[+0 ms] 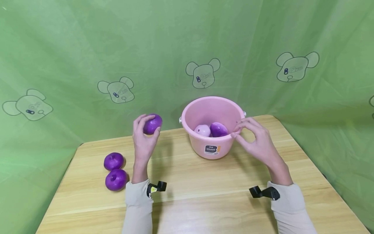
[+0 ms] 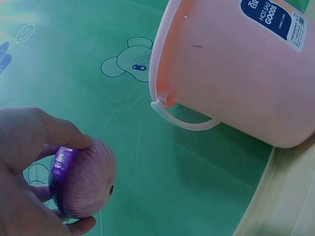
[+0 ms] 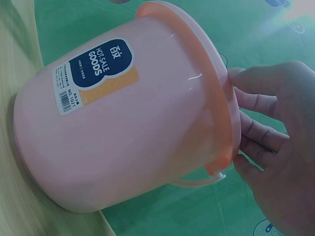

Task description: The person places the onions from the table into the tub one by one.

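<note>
My left hand [image 1: 143,141] grips a purple onion [image 1: 154,124] between thumb and fingers, raised above the table's back edge and left of the pink bucket [image 1: 197,144]. In the left wrist view the onion's [image 2: 91,179] paler root side faces the bucket. My right hand [image 1: 258,139] pinches the bucket's right rim, thumb at the front and fingertips over the edge. Inside the bucket lie a pale, pinkish onion [image 1: 203,130] and a purple onion [image 1: 218,129], side by side; the front wall partly hides them.
Two more purple onions, a farther one [image 1: 113,161] and a nearer one [image 1: 116,180], sit close together on the left of the wooden table [image 1: 204,195]. A green curtain [image 1: 163,48] with printed bear heads hangs behind and beside the table. The bucket has a white handle [image 2: 192,125].
</note>
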Available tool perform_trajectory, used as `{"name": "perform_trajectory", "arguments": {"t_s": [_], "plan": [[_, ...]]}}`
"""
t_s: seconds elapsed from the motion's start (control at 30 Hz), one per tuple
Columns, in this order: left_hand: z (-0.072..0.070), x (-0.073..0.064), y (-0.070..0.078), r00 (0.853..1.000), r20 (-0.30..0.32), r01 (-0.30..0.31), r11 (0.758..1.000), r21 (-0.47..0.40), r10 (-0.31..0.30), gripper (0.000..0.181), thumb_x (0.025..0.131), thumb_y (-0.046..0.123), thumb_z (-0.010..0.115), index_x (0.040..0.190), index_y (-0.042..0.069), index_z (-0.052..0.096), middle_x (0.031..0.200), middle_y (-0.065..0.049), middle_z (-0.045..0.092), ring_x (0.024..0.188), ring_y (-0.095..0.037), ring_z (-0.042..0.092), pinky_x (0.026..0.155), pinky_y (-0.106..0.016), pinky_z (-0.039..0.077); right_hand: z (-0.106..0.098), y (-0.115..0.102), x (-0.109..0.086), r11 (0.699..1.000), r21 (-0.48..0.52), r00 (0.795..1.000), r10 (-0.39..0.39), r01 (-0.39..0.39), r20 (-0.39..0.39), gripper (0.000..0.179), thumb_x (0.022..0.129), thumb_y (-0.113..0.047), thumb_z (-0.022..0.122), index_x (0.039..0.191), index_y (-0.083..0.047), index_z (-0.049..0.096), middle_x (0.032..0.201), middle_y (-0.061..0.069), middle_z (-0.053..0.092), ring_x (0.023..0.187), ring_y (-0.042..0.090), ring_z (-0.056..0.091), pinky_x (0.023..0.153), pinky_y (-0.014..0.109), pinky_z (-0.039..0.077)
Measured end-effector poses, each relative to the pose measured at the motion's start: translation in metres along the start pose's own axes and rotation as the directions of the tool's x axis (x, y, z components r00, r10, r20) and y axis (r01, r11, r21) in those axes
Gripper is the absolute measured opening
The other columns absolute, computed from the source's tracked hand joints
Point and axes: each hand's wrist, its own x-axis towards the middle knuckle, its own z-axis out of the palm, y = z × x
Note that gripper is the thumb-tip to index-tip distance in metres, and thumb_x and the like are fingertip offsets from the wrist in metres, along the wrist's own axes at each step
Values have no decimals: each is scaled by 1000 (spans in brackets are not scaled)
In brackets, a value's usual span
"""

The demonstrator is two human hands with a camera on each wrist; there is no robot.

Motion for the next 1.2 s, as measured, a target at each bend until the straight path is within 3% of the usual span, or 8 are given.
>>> {"name": "perform_trajectory", "arguments": {"t_s": [0.83, 1.07, 1.2], "plan": [[5, -2, 8, 999, 17, -30, 996, -82, 31, 46, 82, -2, 80, 126, 10, 69, 143, -16, 48, 127, -36, 53, 105, -52, 51, -1, 1, 0, 1000, -4, 1000, -4, 4, -1, 18, 84, -2, 83, 94, -12, 73, 117, 6, 68, 120, 30, 59, 112, 62, 39], [10, -3, 10, 999, 24, -38, 994, -100, 40, 48, 81, -5, 80, 127, 2, 67, 145, -24, 47, 127, -44, 51, 104, -57, 50, -1, 0, -1, 1000, -2, 1000, 3, -3, -2, 18, 84, -3, 83, 94, -13, 73, 118, 6, 68, 120, 29, 58, 113, 62, 39], [10, -6, 24, 999, 37, -28, 994, -105, 32, 47, 82, -10, 77, 127, -5, 65, 145, -31, 44, 127, -48, 50, 104, -58, 50, 0, -1, 0, 1000, -1, 1000, 0, 0, -1, 18, 84, -2, 83, 94, -13, 73, 117, 5, 68, 120, 28, 59, 112, 62, 39]]}}
